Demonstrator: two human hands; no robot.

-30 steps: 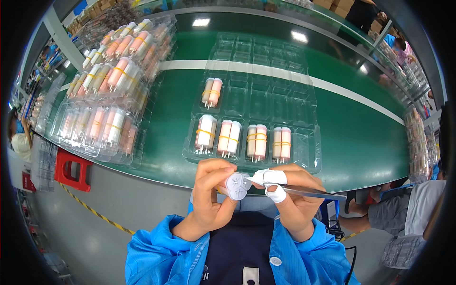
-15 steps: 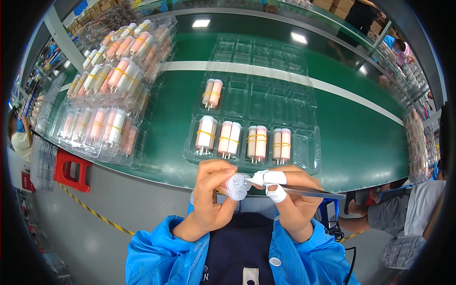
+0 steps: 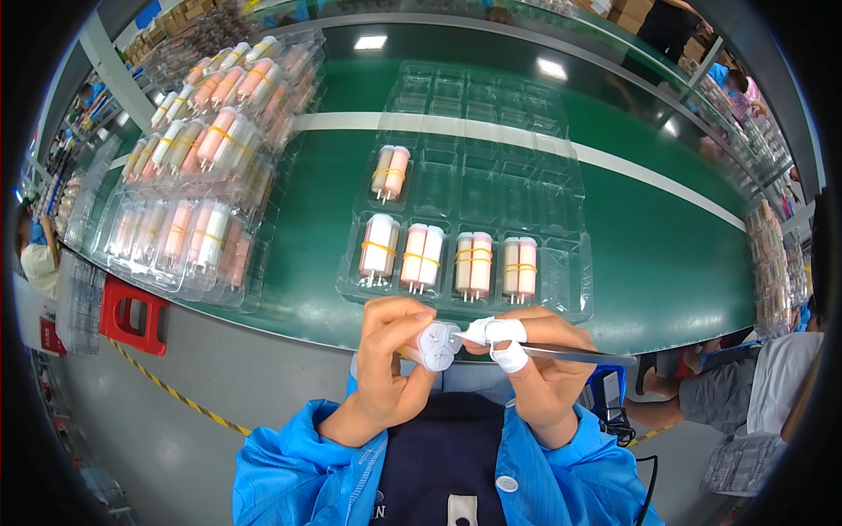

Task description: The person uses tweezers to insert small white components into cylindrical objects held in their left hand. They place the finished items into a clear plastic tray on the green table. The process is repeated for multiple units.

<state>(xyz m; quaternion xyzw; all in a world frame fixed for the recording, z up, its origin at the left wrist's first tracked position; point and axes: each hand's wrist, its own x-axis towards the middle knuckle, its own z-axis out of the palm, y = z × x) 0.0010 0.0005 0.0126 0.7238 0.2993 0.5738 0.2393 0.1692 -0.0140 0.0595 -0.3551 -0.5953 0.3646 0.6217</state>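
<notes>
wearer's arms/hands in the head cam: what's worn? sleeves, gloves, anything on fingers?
Both forearms come out of bright blue smock sleeves with gathered cuffs, over a dark navy front that has a white snap button. The left hand is bare, with no glove. The right hand is bare too, except for white finger cots or tape on two fingers.

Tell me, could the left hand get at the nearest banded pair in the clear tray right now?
Probably not freely: the left hand is gripping a small white cylinder. The banded pair itself lies uncovered in the clear tray.
</notes>
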